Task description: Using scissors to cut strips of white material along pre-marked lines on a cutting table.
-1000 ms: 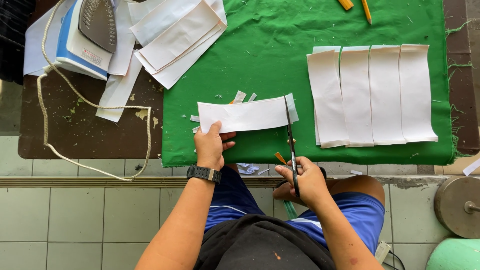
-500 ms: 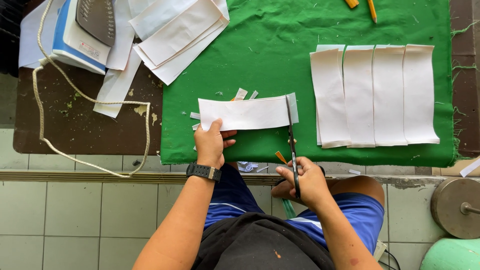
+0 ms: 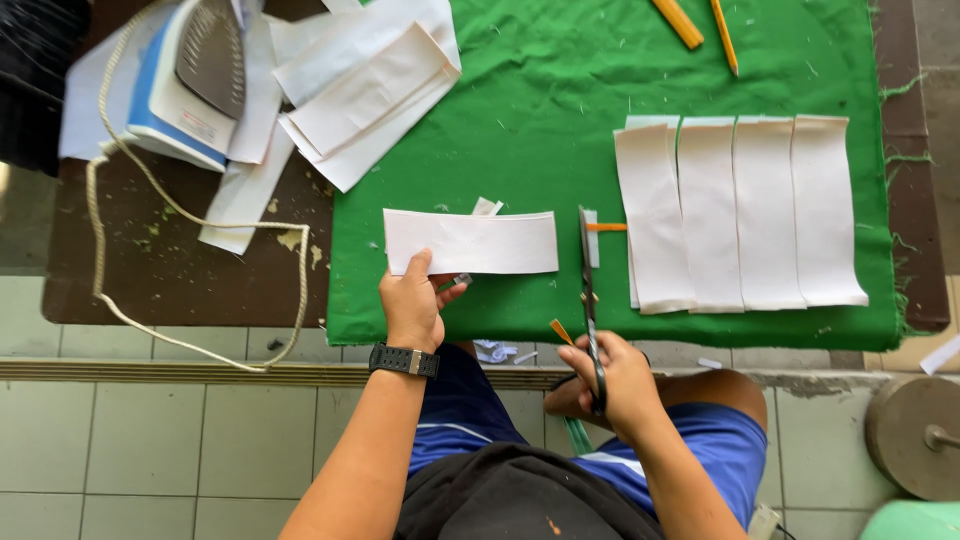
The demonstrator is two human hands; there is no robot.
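**Strip held at the cloth's near edge, scissors beside it**

Hidden or unclear: the scissors' (image 3: 590,300) handles are buried in the right hand (image 3: 620,385), and the blades look nearly together, though this is hard to confirm. A thin offcut (image 3: 592,238) lies against the blades; whether it touches them cannot be told. The iron (image 3: 190,80) is cut off at the top edge, as are two yellow pencils (image 3: 700,25). A grey round object (image 3: 915,435) at lower right is partly out of frame.

Surface and room: a green cloth (image 3: 560,110) covers most of a dark brown table (image 3: 170,275); pale floor tiles lie below. A cream cord (image 3: 200,225) loops over the bare table.

Hands: the left hand (image 3: 412,300), watch at the wrist, pinches the strip's (image 3: 470,243) lower left corner, thumb on top. The strip lies flat on the cloth. The right hand is closed around the scissors, just right of the strip.

Other items: four white strips (image 3: 740,210) lie side by side on the right, overlapping. A loose heap of white pieces (image 3: 365,85) sits at upper left. The iron's label is a small pale rectangle on its blue-and-white body.
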